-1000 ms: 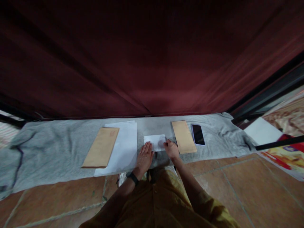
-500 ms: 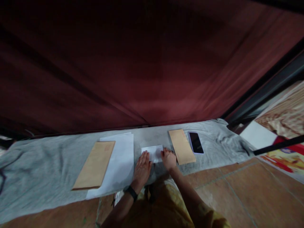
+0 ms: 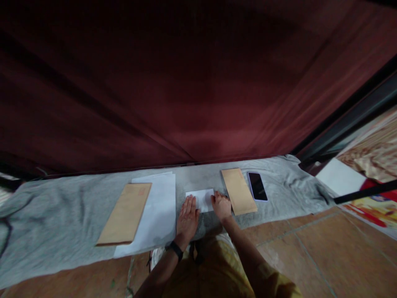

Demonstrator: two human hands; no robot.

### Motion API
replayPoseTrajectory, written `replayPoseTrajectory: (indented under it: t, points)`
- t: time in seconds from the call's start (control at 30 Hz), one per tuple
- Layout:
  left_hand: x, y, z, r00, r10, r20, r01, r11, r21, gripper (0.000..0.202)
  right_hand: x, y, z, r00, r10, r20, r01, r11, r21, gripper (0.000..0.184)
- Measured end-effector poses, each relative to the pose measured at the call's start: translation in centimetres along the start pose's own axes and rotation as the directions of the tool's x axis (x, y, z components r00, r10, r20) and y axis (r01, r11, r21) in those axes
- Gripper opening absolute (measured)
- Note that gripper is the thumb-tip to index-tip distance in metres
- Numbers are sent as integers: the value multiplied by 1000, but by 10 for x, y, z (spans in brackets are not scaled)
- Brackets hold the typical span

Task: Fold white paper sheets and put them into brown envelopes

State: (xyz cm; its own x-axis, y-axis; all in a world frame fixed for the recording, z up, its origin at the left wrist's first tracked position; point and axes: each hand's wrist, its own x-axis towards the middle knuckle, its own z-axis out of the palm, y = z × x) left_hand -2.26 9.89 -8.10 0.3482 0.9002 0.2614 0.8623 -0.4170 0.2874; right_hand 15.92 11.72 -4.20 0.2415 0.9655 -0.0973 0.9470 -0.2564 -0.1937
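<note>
A small folded sheet of white paper (image 3: 204,200) lies on the grey cloth in front of me. My left hand (image 3: 187,217) rests flat on its left part, fingers stretched out and close together. At the paper's right edge, my right hand (image 3: 221,205) has its fingers curled and its thumb on the sheet, seeming to pinch that edge. The fingertips of this hand are partly hidden. Just right of my right hand lies a brown envelope (image 3: 238,191).
Left of my hands, a brown envelope stack (image 3: 125,213) overlaps larger white sheets (image 3: 159,207). A phone (image 3: 257,186) lies beyond the right envelope. The grey cloth (image 3: 71,207) covers a narrow surface before a dark red curtain (image 3: 198,103). Tiled floor (image 3: 297,248) shows below.
The view has shifted slightly. Both hands stay at the folded paper in nearly the same places; nothing is visibly taken up or let go.
</note>
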Motion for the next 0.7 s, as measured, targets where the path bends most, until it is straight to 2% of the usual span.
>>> replayPoseTrajectory:
  t: [0.3, 0.7]
  points:
    - [-1, 2, 1, 1000, -2, 3, 1, 997, 83, 52, 1, 0, 0, 1000, 8, 11, -7, 998, -57, 28]
    - [-2, 3, 1, 1000, 20, -5, -19, 995, 101, 51, 1, 0, 1, 1000, 12, 4, -12, 997, -72, 28]
